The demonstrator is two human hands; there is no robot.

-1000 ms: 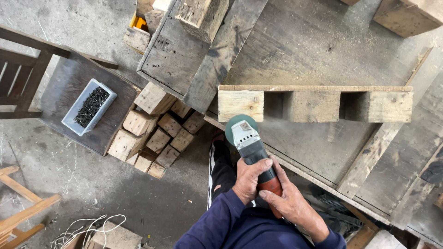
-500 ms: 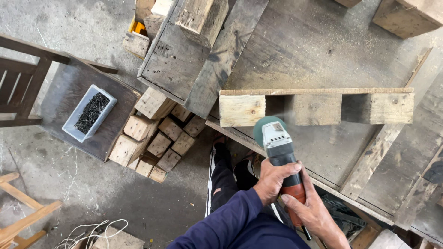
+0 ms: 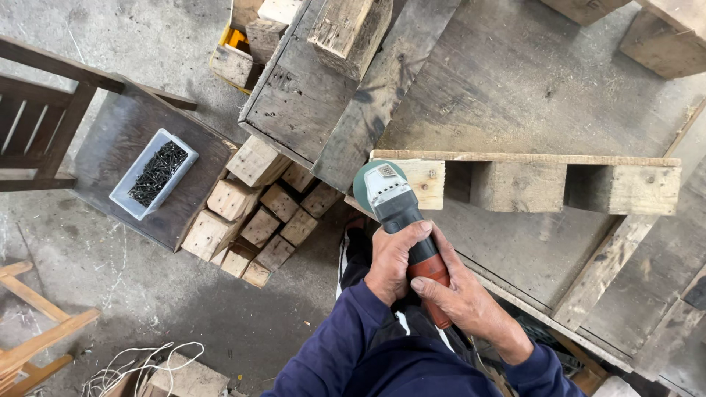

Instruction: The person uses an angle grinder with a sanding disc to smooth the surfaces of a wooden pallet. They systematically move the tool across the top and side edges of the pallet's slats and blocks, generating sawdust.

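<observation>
A green-headed, red-handled angle grinder is being gripped by fingers of both hands, fully closed, its disc at the rough wooden pallet section's left end block; most of the section is looking unworked.

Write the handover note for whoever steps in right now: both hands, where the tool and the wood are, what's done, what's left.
Left hand: wrapped around the power tool, nearer its head.
Right hand: on the red rear grip.
Tool's round green head sits at the left end block of the pallet piece lying on the workbench.
Done: no cut or sanded mark can be made out.
Left: the middle and right blocks look untouched. Loose wood blocks are piled on the floor; a tray of dark fasteners sits on the chair.
</observation>
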